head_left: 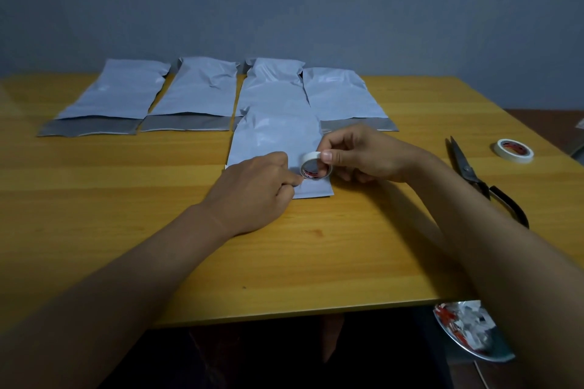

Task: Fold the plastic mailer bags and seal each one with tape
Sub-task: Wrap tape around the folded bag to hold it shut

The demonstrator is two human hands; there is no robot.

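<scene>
A folded white mailer bag [275, 136] lies flat in the middle of the wooden table [126, 174]. Above its near end my right hand [363, 155] holds a small roll of white tape [316, 166] upright between thumb and fingers. My left hand [256, 186] pinches at the roll's lower left edge, where the tape end seems to be; the end itself is too small to make out. Several more white mailer bags [113, 95] lie in a row at the back, flaps open and showing grey insides.
Black scissors [474, 174] lie to the right of my right arm. A second roll of white tape [514, 151] sits near the table's right edge. Below the front edge at the right, a metal bowl [467, 331] holds paper scraps. A grey wall stands behind the table.
</scene>
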